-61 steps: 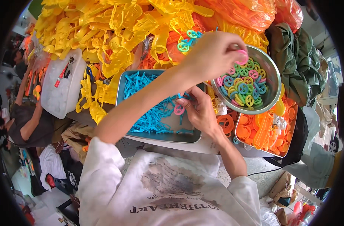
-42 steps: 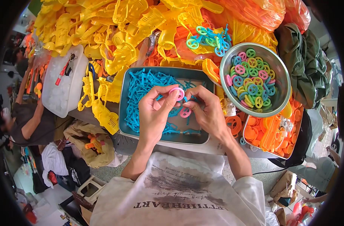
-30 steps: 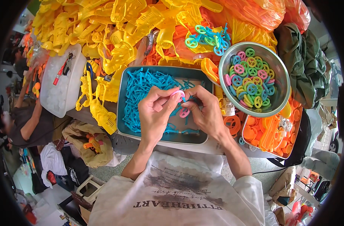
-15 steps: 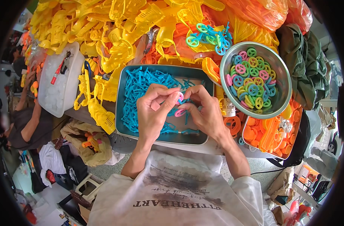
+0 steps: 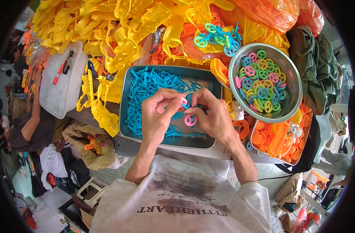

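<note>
Over a metal tray (image 5: 170, 144) of thin blue plastic pieces (image 5: 150, 87), my two hands meet. My left hand (image 5: 159, 116) is closed, pinching a small pink wheel (image 5: 184, 101) between thumb and fingers. Closed close beside it, my right hand (image 5: 214, 118) grips a thin blue plastic piece (image 5: 188, 105), mostly hidden by the fingers. A second pink spoked wheel (image 5: 190, 120) hangs just below the right thumb, its face turned up; whether it is fixed to the blue piece is unclear.
Right of the tray, a steel bowl (image 5: 296, 99) holds several coloured wheels. Small blue bikes with green wheels (image 5: 218, 39) lie behind. Yellow plastic shells (image 5: 134, 23) heap along the back. A white tub (image 5: 55, 87) stands left, orange parts (image 5: 276, 138) at right. Another person's arm (image 5: 34, 112) shows far left.
The lower pink wheel has swung from nearly edge-on to face up and now shows fully. The upper one is more covered by my left fingers. Both hands stay over the tray.
</note>
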Demonstrator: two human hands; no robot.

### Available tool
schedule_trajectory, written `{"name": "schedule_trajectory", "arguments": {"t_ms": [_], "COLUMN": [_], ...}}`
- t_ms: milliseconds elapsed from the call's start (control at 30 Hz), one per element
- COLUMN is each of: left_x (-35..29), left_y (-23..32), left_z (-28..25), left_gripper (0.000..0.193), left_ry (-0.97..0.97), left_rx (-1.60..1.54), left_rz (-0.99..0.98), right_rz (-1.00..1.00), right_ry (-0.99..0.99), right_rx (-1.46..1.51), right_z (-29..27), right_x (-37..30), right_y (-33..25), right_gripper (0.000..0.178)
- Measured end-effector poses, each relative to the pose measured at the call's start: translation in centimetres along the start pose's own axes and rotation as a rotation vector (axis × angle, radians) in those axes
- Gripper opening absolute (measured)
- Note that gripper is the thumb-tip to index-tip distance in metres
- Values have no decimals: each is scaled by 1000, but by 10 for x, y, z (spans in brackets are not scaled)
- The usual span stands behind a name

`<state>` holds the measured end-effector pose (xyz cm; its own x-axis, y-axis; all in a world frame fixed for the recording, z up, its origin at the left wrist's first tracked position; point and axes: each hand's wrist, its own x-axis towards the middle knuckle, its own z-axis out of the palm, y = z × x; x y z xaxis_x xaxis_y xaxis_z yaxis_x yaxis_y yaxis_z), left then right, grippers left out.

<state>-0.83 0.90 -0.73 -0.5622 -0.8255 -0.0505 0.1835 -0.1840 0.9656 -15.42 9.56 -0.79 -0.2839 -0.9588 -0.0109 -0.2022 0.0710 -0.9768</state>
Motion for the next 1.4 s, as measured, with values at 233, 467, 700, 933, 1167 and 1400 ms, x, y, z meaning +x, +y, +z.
{"name": "schedule_trajectory", "arguments": {"t_ms": [233,467,700,933,1167,1400], "left_x": [5,6,6,6,0,-2], "left_y": [-1,-2,4,6,13,15], "left_z": [-3,-2,0,5,12,12], "left_gripper": [18,20,20,21,26,26], "left_ry": [-5,-50,-77,-46,-38,-64], "left_rx": [-177,-219,-225,-136,-69,167], "left_rz": [-168,-180,-171,-226,-110,28], "right_rz": [-39,43,134,192,162,221], "right_ry": [8,-86,-140,-218,-195,-189], "right_rx": [6,190,393,453,540,560], "right_z": [0,-5,-9,-8,-10,-9], "right_x": [0,0,2,3,4,5], "right_y": [4,-3,-3,-4,-1,-5], "right_gripper": [19,17,16,19,22,21]}}
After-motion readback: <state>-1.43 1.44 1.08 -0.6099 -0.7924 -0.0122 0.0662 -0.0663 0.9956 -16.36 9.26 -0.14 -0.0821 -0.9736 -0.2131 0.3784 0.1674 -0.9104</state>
